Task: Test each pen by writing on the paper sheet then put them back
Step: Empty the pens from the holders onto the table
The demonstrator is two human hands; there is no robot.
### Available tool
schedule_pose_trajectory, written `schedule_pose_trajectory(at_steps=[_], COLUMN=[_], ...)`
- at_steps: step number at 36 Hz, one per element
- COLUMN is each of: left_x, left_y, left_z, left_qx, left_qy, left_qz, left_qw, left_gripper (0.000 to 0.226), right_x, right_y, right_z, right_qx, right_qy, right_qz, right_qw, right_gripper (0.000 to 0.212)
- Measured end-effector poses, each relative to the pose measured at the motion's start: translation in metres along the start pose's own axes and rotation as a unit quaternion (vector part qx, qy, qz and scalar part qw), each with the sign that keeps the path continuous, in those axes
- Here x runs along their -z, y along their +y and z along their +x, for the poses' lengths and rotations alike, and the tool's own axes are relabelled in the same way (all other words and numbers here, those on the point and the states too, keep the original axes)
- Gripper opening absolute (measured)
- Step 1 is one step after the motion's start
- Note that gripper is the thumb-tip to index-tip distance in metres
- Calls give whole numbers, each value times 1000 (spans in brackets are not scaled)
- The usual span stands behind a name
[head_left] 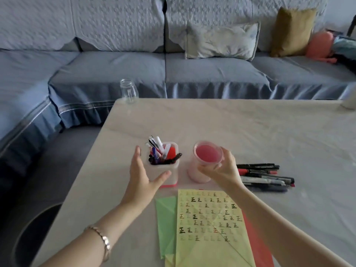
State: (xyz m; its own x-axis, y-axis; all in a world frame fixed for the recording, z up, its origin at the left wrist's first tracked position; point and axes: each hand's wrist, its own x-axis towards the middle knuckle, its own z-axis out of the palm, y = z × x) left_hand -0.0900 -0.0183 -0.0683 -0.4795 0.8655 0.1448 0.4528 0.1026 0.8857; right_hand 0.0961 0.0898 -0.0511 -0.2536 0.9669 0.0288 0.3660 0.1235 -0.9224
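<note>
Left grip (141,175) spread flat against a square white plastic pen pot (173,169) near the left edge of the pale desk (250,132), right grip (221,169) curled round a translucent pink cup (196,176)

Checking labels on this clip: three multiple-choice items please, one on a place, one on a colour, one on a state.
1. Relative to the round cup, the loose pens lie: A left; B right; C behind.
2. The written-on sheet is: A green; B yellow; C red.
3. The right hand: A hangs open; B holds a pen; C grips the round cup.
1 B: they lie past its right side. 2 B: the marks sit on yellow paper. 3 C: fingers curl round its rim.
</note>
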Motion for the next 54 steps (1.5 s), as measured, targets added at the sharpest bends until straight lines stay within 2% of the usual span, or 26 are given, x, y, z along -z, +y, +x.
schedule_pose_trajectory(at_steps=[1,3,4,6,9,11,13,16,21,25,28,32,35,38,40,43,46,49,51,54], left_x=[2,2,2,1,8,11,13,18,20,-3,-29,-67,-95,-125,-146,-175,-194,-208,-215,-223], left_y=[1,-1,-1,2,8,11,17,38,80,104,114,120,117,111,102,91,86,82,80,78], left_z=[5,17,22,32,36,33,24,7,-20,-38,-40,-43,-46,-46,-43,-38,-33,-29,-27,-20], left_qx=[12,13,18,30,48,65,74,63,-8,-28,-24,-5,-59,-159,-201,-219,-196,-155,-141,-137], left_qy=[-34,-70,-70,-62,-64,-48,-11,0,-62,-135,-200,-266,-260,-267,-268,-255,-250,-270,-294,-304], left_qz=[-26,-67,-86,-123,-137,-116,-109,-154,-216,-268,-294,-212,-111,-18,26,84,158,203,238,298], left_qw=[999,995,994,990,987,990,991,986,974,954,934,940,957,950,942,938,935,928,915,894], left_gripper=[104,99,100,95,75,73,71,74,76,77,88,113,95,68,59,54,65,76,76,67], right_x=[-2,-3,-2,2,12,18,25,35,47,65,91,131,163,187,195,193,185,180,180,189], right_y=[0,1,1,-4,-20,-31,-39,-49,-66,-77,-66,-38,-25,-15,-7,5,19,28,32,38], right_z=[0,0,-2,-12,-33,-46,-55,-63,-70,-76,-79,-71,-55,-36,-23,-6,5,9,9,9], right_qx=[-4,-26,-38,-16,97,156,177,162,120,154,124,85,81,85,103,157,183,214,248,290], right_qy=[-1,-15,-25,-34,-28,-40,-71,-135,-199,-194,-151,-102,-70,-61,-65,-68,-85,-97,-83,-51], right_qz=[-6,-20,-38,-97,-154,-148,-149,-167,-143,-49,-39,-196,-299,-393,-465,-554,-586,-596,-595,-620], right_qw=[1000,999,998,995,983,976,970,963,962,968,980,971,948,914,877,815,785,768,760,727], right_gripper=[72,92,101,107,97,85,79,86,105,81,75,95,98,95,94,79,72,80,83,90])
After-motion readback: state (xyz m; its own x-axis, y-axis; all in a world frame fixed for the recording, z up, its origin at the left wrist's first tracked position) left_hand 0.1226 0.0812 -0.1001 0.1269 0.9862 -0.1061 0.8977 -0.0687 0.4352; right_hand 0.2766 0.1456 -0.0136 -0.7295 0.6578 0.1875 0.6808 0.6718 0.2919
